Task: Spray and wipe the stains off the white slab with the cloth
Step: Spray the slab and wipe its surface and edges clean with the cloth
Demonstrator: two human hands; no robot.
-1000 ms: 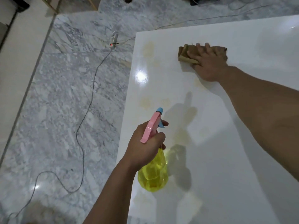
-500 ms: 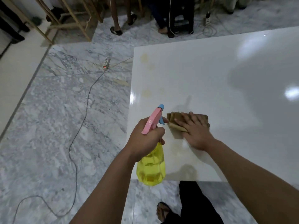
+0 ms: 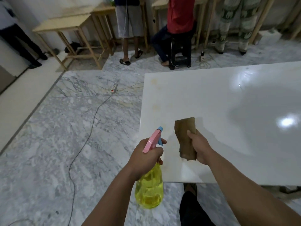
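Head view. The white slab (image 3: 228, 111) serves as the reference landmark; its glossy top carries bright light reflections toward the right side. The left hand (image 3: 145, 156) is clenched round the neck of the spray bottle (image 3: 150, 185), the forefinger lying on the blue trigger beneath the pink spray head. The bottle's yellow translucent body hangs at the slab's near-left corner, partly over the marble floor (image 3: 57, 144) beside the slab, and the blue nozzle tip points toward the slab's left edge. The right hand (image 3: 199, 147) grasps the brown cloth (image 3: 185, 137), folded into an upright pad, over the near-left part of the slab; whether the cloth's lower end touches the surface cannot be told. Faint yellowish stains (image 3: 154, 81) lie on the slab along its left edge, the clearest at the far-left corner, others midway down that edge. Left of the slab, a power strip (image 3: 114, 87) and a dark cable (image 3: 91, 124) lie on the floor. Beyond the slab's far edge stand wooden tables (image 3: 65, 25), several people shown from the torso down, and a dark stool (image 3: 180, 58). Below the near edge, the wearer's dark trouser leg (image 3: 190, 207) and a foot are visible.
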